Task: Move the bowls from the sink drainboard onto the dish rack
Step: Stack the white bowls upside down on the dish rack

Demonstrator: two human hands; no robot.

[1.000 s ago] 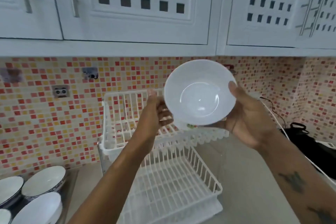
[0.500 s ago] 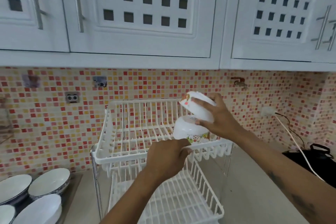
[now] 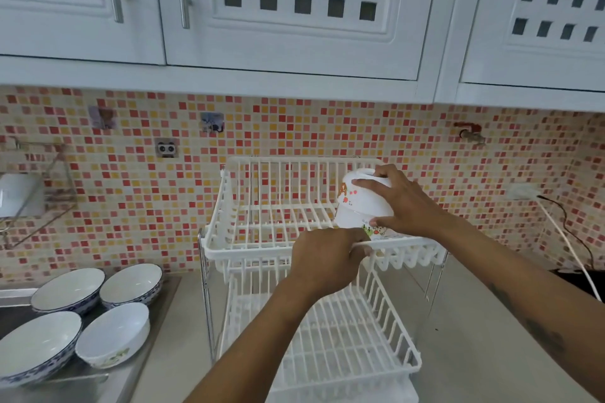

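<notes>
Head view
Rack (image 3: pixel 281 206): white, two tiers, on the worktop (image 3: pixel 474 337).
Right hand (image 3: pixel 402 203): clamped on an upturned bowl (image 3: pixel 360 203), stacked on another in the rack's top tier.
Left hand (image 3: pixel 327 258): curled over the rack's front rim.
Drainboard (image 3: pixel 144 360): left of the rack, four bowls on it.
</notes>
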